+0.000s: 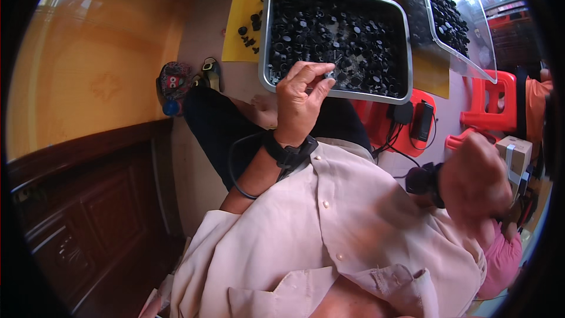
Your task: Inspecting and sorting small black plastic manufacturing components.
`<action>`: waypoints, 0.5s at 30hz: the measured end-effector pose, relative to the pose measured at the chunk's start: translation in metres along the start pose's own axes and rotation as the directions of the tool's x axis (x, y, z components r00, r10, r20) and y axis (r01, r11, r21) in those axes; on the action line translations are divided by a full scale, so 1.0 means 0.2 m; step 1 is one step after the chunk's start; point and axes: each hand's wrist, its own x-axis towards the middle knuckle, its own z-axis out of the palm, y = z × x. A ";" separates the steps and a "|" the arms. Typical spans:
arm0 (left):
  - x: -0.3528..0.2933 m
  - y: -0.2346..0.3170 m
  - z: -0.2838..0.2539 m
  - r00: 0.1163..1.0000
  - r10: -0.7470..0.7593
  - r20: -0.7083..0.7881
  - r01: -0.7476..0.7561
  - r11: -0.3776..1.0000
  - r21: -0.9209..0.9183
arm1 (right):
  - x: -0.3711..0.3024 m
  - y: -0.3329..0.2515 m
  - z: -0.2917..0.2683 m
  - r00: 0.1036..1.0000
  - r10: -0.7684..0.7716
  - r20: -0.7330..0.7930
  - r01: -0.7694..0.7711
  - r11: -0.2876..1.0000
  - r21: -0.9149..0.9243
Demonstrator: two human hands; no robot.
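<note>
My left hand (pixel 303 99) is over the near edge of a metal tray, with thumb and index finger pinched on a small grey part (pixel 330 75). Its exact kind is too small to make out. Many small black plastic parts (pixel 318 30), some round like caps, lie loose in the tray (pixel 264 38). Off to the right, beside my shirt and well apart from the tray, my right hand (pixel 477 179) is smeared by motion. Its fingers cannot be told apart, nor whether they hold anything.
Under the tray lies a yellow board (pixel 238 35) with several loose black parts. A clear plastic bin (pixel 486 53) of black parts stands at the right. Red stools (pixel 491 103), a black adapter (pixel 422 121) with cables and a cardboard box (pixel 514 154) are nearby. Another person's pink sleeve (pixel 500 262) shows lower right.
</note>
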 end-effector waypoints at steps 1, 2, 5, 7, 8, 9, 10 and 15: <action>0.00 -0.01 0.00 1.000 -0.023 0.005 0.023 1.000 -0.020 | 0.02 -0.03 0.00 0.984 -0.167 -0.060 0.166 0.986 -0.022; 0.00 -0.01 0.01 1.000 -0.012 0.008 0.012 0.999 -0.038 | 0.05 -0.07 -0.01 0.965 -0.235 -0.114 0.219 0.966 -0.137; -0.01 -0.01 0.02 0.994 -0.109 0.021 0.111 0.990 -0.093 | 0.12 -0.05 0.00 0.921 -0.373 -0.116 0.341 0.913 -0.225; -0.03 -0.01 0.01 0.994 -0.109 0.012 0.110 0.987 -0.113 | 0.10 -0.01 0.05 0.864 -0.490 -0.116 0.459 0.861 -0.220; -0.03 -0.01 0.01 0.992 -0.129 0.009 0.129 0.984 -0.120 | 0.09 0.02 0.07 0.863 -0.505 -0.008 0.493 0.844 -0.212; -0.03 -0.02 0.01 0.992 -0.123 0.002 0.122 0.984 -0.127 | 0.09 0.08 0.05 0.863 -0.506 -0.007 0.493 0.844 -0.210; -0.03 -0.02 0.00 0.991 -0.133 0.002 0.132 0.985 -0.111 | 0.08 0.15 0.04 0.882 -0.436 0.177 0.470 0.844 -0.260; -0.03 -0.03 -0.01 0.983 -0.186 0.004 0.185 0.974 -0.134 | 0.01 0.55 -0.06 0.690 0.417 0.592 0.126 0.736 -0.665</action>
